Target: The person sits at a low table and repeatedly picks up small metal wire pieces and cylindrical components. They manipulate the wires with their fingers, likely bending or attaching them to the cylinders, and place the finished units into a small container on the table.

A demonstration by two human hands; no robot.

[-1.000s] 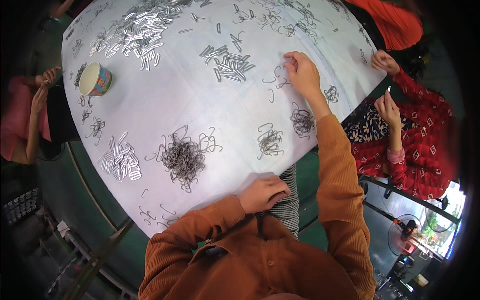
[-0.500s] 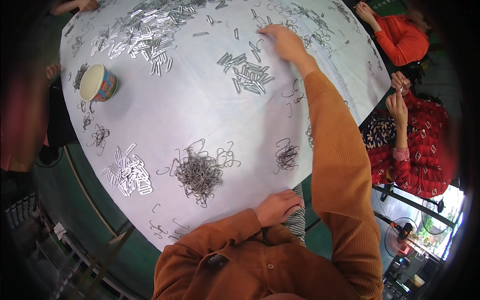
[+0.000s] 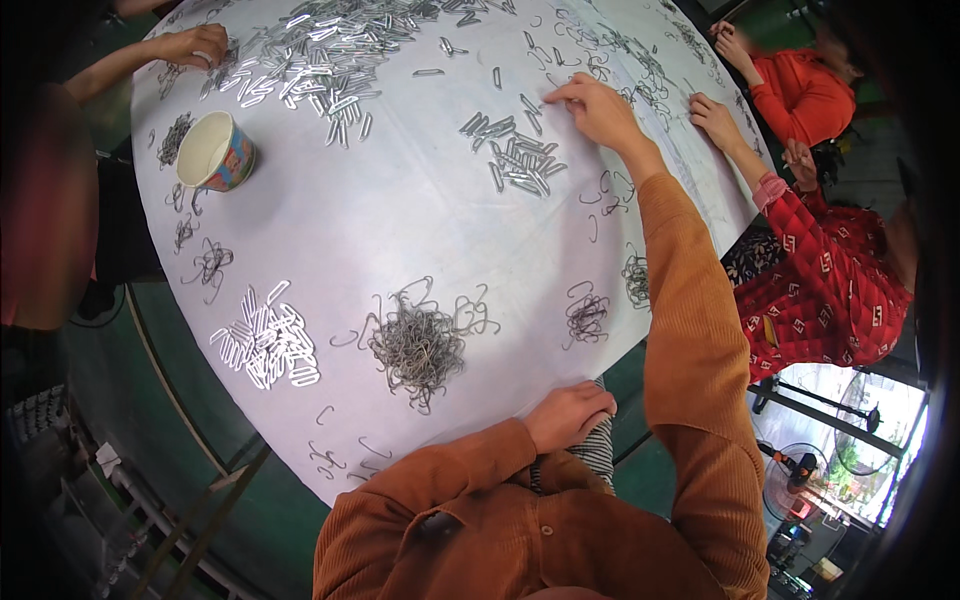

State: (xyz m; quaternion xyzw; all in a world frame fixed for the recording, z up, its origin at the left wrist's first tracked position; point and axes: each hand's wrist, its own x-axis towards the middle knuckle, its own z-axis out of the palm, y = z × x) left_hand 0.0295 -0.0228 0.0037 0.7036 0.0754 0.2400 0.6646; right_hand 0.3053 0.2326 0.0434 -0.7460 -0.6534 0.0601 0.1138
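My right hand [image 3: 603, 112] reaches over the white-covered table [image 3: 500, 250], index finger stretched out and the other fingers loosely bent. Its fingertip is beside a few slim silver metal clips [image 3: 532, 112], above a small heap of the same clips [image 3: 522, 162]; whether it touches one I cannot tell. My left hand [image 3: 568, 415] rests at the table's near edge, over a striped trouser leg, fingers together and curled, with nothing seen in it. Nearer me lie a tangled heap of bent wire hooks [image 3: 418, 345] and a pile of shiny clips [image 3: 268, 345].
A large clip pile [image 3: 325, 55] spreads across the far side. A paper tub [image 3: 215, 152] stands at the left. Small clusters of hooks [image 3: 586, 316] dot the table. A co-worker's hand [image 3: 195, 46] is at the far left; another's hand [image 3: 715, 122] lies at the right.
My right hand has drawn slightly nearer along the clips. The view has shifted a little. The co-worker in red has put a hand onto the table; one at far left reaches further in.
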